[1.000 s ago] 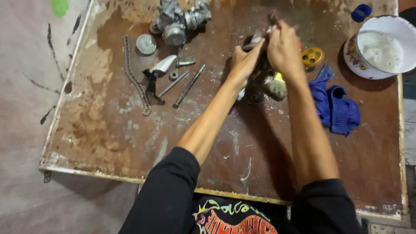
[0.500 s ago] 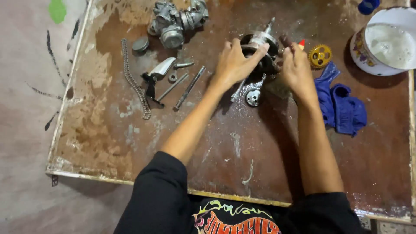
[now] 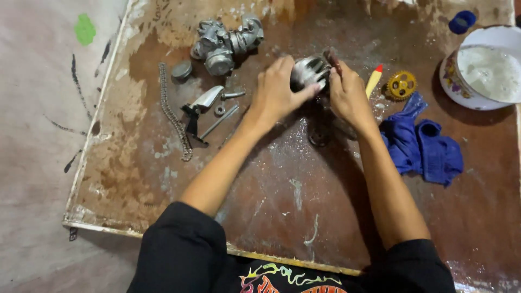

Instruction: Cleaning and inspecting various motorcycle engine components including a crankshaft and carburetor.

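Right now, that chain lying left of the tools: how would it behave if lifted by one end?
The chain would likely go floppy: its small metal links already lie in a loose curve on the board. Probably heavy for its size, being metal. Pushed, it should bunch or snake instead of sliding whole.

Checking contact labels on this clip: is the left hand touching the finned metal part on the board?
Touching. The head view shows the left hand with its fingers laid over the finned metal part, no gap visible; the right hand presses its other side.
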